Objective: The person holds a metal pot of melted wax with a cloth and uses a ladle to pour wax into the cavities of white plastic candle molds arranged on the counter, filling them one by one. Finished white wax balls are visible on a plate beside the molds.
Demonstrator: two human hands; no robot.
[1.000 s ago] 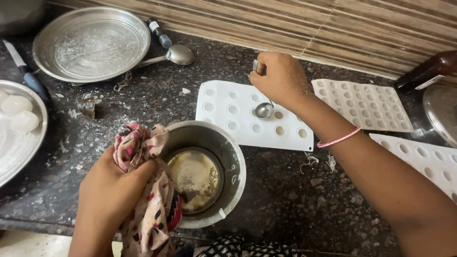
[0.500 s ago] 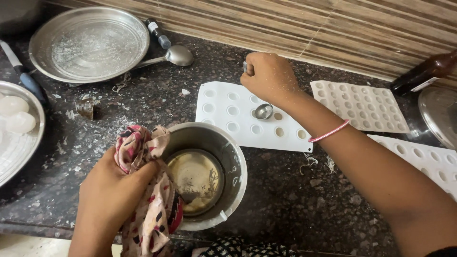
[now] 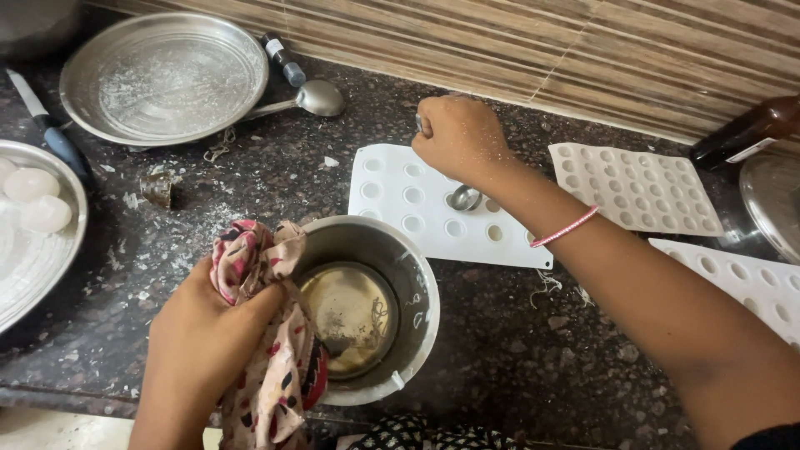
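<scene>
My left hand (image 3: 204, 333) grips a red and pink patterned cloth (image 3: 271, 367) folded over the rim of a steel pot (image 3: 408, 333). The pot stands on the dark counter and holds a little yellowish liquid at its bottom. My right hand (image 3: 458, 137) is closed on a small metal spoon (image 3: 463, 197); the spoon's bowl rests over a cavity of a white mould tray (image 3: 392, 208) with round cavities, just behind the pot. A pink bangle sits on my right wrist.
Two more white mould trays (image 3: 637, 187) (image 3: 733, 279) lie to the right, beside a dark bottle (image 3: 742, 133). At the back left are a large steel plate (image 3: 162, 75), a ladle (image 3: 312, 98) and a small bottle (image 3: 282, 58). A plate with white balls (image 3: 33, 200) and a blue-handled knife (image 3: 46, 125) lie far left.
My right hand with the spoon has shifted slightly left and back over the mould tray. My left hand and the pot have stayed put.
</scene>
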